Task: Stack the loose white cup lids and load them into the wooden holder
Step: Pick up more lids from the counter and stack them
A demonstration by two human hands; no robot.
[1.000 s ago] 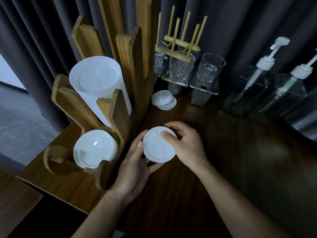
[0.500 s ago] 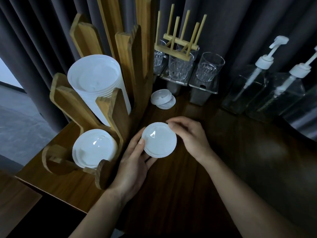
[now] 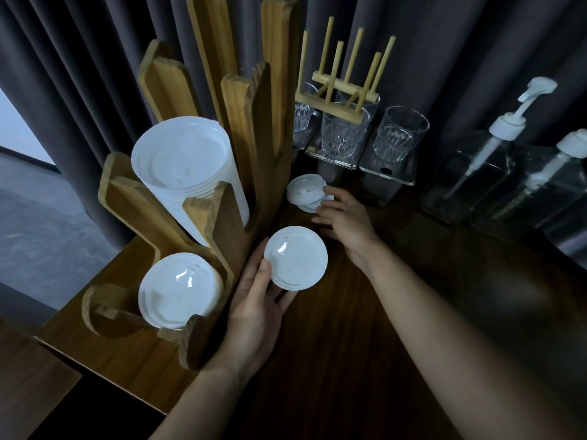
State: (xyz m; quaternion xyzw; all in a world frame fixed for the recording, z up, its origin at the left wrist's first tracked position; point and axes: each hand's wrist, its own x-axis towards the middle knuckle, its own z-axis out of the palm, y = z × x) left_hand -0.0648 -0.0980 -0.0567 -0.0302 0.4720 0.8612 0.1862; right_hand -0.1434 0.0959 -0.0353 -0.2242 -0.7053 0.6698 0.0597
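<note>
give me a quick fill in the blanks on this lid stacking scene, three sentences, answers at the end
1. The left hand grips the held lids, which are coloured ___.
2. The right hand reaches toward the loose lids beside the wooden holder and holds ___.
3. The pump bottles at the right number ___.

Missing words: white; nothing; two
</note>
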